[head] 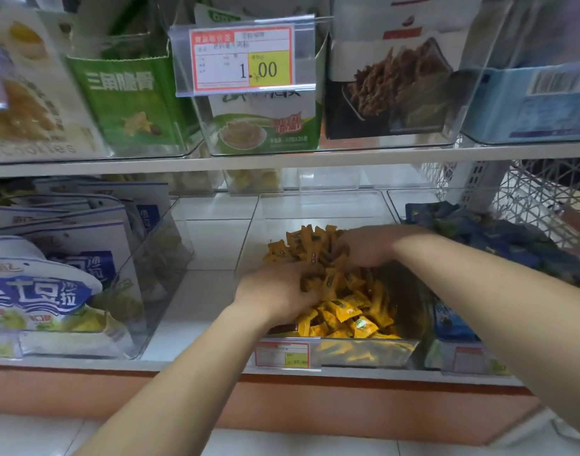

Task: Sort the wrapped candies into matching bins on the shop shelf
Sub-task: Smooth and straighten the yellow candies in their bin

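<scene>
A: Yellow candies (344, 311) heaped in the clear bin (364, 353), mid lower shelf (196, 311). Both hands are in the heap.
B: Grip?
A: Left hand (275, 294) near the front, fingers curled round a bunch. Right hand (364, 245) farther back, fingers curled round more.
B: Surroundings?
A: Blue candies (512, 245) in the next bin right, white-and-blue bags (51, 291) left. Boxed snacks (134, 103) and a price tag (242, 59) above. Bare forearms reach in from below, the right one crossing the blue candies.
</scene>
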`<state>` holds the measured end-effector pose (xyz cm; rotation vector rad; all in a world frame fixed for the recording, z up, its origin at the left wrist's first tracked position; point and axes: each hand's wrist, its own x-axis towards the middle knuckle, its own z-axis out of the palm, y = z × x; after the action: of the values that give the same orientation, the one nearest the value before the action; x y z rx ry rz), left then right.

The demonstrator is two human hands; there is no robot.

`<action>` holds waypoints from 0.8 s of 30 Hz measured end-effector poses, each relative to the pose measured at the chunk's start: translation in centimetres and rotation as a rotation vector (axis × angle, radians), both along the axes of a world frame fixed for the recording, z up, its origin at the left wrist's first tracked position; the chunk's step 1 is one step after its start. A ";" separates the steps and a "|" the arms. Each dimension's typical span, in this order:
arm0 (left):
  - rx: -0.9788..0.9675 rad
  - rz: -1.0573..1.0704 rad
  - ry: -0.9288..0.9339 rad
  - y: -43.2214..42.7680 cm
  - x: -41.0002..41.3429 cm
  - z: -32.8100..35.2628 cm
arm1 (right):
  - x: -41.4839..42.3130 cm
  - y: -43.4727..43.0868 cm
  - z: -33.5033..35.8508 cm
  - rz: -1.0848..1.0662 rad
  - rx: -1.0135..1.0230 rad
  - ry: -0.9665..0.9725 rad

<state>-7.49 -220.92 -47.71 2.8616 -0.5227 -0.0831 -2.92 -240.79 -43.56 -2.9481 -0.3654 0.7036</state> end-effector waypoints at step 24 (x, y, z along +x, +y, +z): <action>-0.325 0.128 0.084 0.3 -0.7 -1.1 | 0.3 0.4 -0.6 -0.501 0.932 0.201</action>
<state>-8.21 -220.64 -48.81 2.5526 -0.3032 -0.0872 -2.61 -240.43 -44.20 -1.9433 0.0704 0.5403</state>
